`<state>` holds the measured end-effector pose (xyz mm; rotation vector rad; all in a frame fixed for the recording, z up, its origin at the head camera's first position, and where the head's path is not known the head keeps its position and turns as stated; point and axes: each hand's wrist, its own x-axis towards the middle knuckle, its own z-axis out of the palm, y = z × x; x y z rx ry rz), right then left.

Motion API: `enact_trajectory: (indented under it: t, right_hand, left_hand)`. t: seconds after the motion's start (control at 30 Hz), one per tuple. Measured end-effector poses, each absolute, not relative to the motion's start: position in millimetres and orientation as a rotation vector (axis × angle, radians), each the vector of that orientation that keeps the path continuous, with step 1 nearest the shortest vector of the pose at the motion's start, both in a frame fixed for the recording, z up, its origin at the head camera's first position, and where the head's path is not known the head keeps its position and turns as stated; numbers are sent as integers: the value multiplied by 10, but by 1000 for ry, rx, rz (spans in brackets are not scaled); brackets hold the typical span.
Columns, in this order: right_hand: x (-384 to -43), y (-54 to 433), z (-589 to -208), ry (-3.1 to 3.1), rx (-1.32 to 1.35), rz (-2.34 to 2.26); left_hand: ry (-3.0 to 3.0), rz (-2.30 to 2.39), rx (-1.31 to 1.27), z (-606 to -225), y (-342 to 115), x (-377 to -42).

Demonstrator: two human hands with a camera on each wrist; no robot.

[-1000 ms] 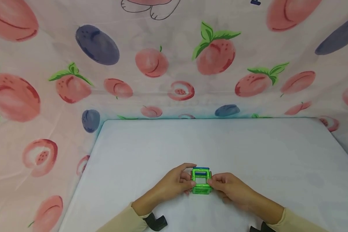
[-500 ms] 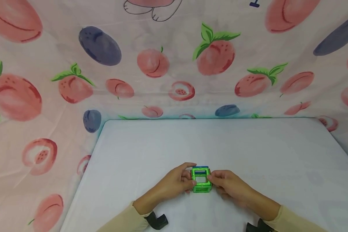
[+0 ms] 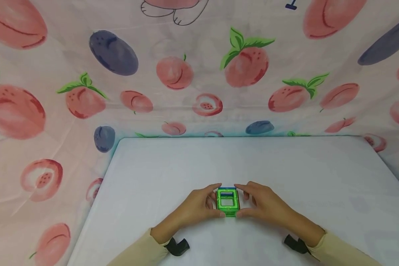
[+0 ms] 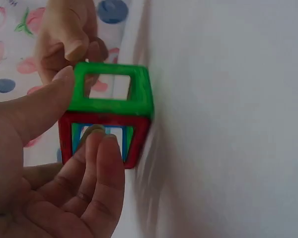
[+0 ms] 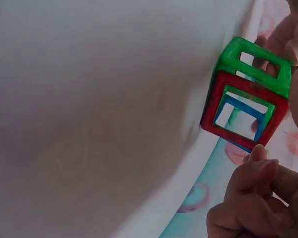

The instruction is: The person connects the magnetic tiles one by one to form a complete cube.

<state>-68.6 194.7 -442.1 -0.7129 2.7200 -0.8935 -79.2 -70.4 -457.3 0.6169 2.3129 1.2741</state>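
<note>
Near the middle front of the head view is a small cube of open-framed magnetic building tiles (image 3: 227,208). Its top and near faces are green, and a blue tile (image 3: 227,188) forms the far side. Red tiles close the two sides, like the red tile (image 4: 107,119) in the left wrist view. My left hand (image 3: 197,205) grips the left part of the cube, thumb in front and index finger at the back corner. My right hand (image 3: 264,203) holds the right part the same way. Other left fingers (image 4: 107,173) curl beside the red side.
A white tabletop (image 3: 173,162) lies under the hands. Behind and to the left hangs a pale cloth (image 3: 146,48) printed with peaches. A black wrist mount (image 3: 177,246) sits at the left cuff, and another black mount (image 3: 296,244) at the right.
My right hand has changed from pinching the cube's right side to spanning it from front to back. My left thumb has slid to the near edge. The cube has shifted slightly left.
</note>
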Motion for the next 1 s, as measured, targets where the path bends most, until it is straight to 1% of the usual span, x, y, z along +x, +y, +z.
enact_trajectory:
  t: [0.4, 0.67, 1.0]
  right_hand:
    - [-706, 1933, -4423, 2838, -865, -697]
    - [-665, 1919, -4400, 2891, -931, -588]
    - [-616, 1855, -4362, 2969, -1102, -261]
  left_hand:
    - [2481, 1088, 821, -4527, -703, -880]
    - [2538, 943, 915, -4494, -733, -849]
    - [2597, 864, 951, -4412, -705, -817]
